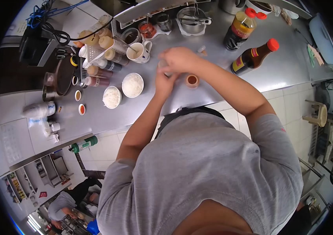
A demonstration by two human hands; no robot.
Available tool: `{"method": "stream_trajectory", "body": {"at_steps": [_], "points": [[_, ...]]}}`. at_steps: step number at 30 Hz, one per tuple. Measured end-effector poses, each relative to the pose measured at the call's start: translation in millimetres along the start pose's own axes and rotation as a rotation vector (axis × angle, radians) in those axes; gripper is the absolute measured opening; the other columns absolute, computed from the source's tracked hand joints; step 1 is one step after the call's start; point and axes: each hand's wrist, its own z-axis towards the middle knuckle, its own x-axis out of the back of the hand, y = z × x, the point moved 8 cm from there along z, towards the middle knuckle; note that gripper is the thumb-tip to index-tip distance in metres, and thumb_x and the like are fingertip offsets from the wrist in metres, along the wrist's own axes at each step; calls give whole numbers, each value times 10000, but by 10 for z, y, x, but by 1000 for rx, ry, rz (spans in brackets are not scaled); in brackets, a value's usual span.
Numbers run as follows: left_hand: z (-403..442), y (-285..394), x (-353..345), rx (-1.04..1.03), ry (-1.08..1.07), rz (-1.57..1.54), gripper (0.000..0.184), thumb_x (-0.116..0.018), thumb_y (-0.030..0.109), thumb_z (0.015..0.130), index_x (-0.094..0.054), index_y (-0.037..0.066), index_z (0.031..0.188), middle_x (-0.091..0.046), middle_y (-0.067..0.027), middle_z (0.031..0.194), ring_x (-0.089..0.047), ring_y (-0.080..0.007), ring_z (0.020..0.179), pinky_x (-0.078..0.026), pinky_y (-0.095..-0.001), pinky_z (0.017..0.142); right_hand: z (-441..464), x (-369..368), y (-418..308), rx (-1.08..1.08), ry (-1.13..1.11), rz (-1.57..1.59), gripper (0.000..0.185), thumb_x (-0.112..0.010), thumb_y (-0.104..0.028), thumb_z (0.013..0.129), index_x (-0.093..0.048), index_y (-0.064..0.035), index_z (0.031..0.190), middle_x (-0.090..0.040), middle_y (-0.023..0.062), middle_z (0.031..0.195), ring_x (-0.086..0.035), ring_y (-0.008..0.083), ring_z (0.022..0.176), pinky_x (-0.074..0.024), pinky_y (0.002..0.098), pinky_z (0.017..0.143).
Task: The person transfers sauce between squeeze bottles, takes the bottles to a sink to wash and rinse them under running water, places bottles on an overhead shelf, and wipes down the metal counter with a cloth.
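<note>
My left hand [165, 83] and my right hand [182, 59] meet above the steel counter. The fingers of both are closed around a small pale object [162, 65], mostly hidden and blurred, so I cannot tell what it is. Just below my right forearm stands an open container [192, 80] with reddish-brown sauce in it. Beyond that forearm, a small whitish nozzle-like piece [201, 49] lies on the counter. Left of my hands are two bowls of white rice, one nearer [132, 85] and one farther left [112, 97]. A mug [138, 53] with a spoon handle stands behind them.
Two red-capped sauce bottles, one dark and yellow-labelled [240, 29] and one brown [255, 56], stand at right. Squeeze bottles fill and surround a white basket [100, 51] at left. A metal bowl [193, 20] sits at the back. Another person [63, 205] works at lower left.
</note>
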Motion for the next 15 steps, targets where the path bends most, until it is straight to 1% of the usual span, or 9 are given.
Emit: {"method": "stream_trajectory", "body": {"at_steps": [2, 4, 5, 6, 8, 9, 12, 14, 15], "points": [[179, -117, -74, 292, -86, -71, 573, -777, 203, 696, -506, -26, 1146, -634, -102, 835, -639, -198, 803, -501, -311, 693, 157, 46, 80, -105, -76, -113, 503, -639, -485, 756, -606, -72, 1040, -657, 131, 813, -638, 339, 749, -516, 411, 667], [334, 374, 85, 206, -77, -259, 509, -759, 192, 700, -529, -11, 1106, -621, -77, 770, -618, -166, 726, -491, -300, 662, 144, 501, 32, -152, 196, -48, 450, -689, -462, 733, -611, -46, 889, -625, 143, 690, -633, 309, 661, -492, 390, 597], [360, 484, 127, 198, -118, -327, 478, -750, 184, 701, -538, -5, 1085, -619, -72, 758, -611, -155, 706, -487, -299, 646, 92, 680, 16, -178, 327, -5, 438, -715, -450, 721, -614, -34, 813, -608, 148, 629, -630, 294, 617, -481, 380, 562], [385, 594, 170, 194, -159, -395, 447, -742, 175, 701, -547, 1, 1064, -616, -68, 745, -604, -144, 686, -483, -299, 631, 84, 705, 81, -210, 352, 131, 416, -726, -426, 716, -608, -30, 766, -594, 138, 612, -618, 261, 604, -473, 359, 553], [458, 628, 186, 232, -322, -481, 387, -725, 151, 697, -562, 11, 1019, -620, -76, 762, -596, -133, 685, -477, -310, 601, 110, 748, 249, -274, 407, 403, 389, -750, -379, 707, -596, -23, 671, -564, 116, 577, -593, 195, 577, -456, 318, 536], [459, 740, 214, 241, -401, -531, 352, -695, 158, 695, -564, 13, 988, -607, -98, 743, -605, -171, 671, -489, -338, 571, 92, 823, 185, -252, 448, 492, 363, -757, -308, 713, -568, -21, 595, -555, 59, 579, -522, 129, 559, -431, 274, 534], [216, 935, 81, 518, -838, -1130, 361, -666, 186, 694, -563, 10, 992, -592, -111, 726, -605, -207, 650, -501, -355, 562, 151, 739, 161, -212, 314, 781, 315, -738, -306, 730, -596, -31, 674, -600, 17, 659, -549, 125, 621, -443, 252, 593], [165, 1053, 62, 483, -959, -1281, 361, -652, 199, 693, -562, 7, 985, -584, -116, 716, -595, -217, 622, -501, -343, 561, 135, 713, 76, -187, 177, 872, 248, -717, -268, 739, -626, -48, 809, -626, 20, 787, -582, 121, 744, -447, 242, 665], [114, 1107, 73, 471, -1020, -1355, 361, -645, 205, 692, -561, 6, 981, -580, -118, 710, -590, -222, 608, -501, -336, 561, 110, 705, 14, -177, 108, 923, 243, -706, -249, 744, -642, -56, 876, -639, 21, 850, -599, 118, 805, -449, 238, 700]]}}
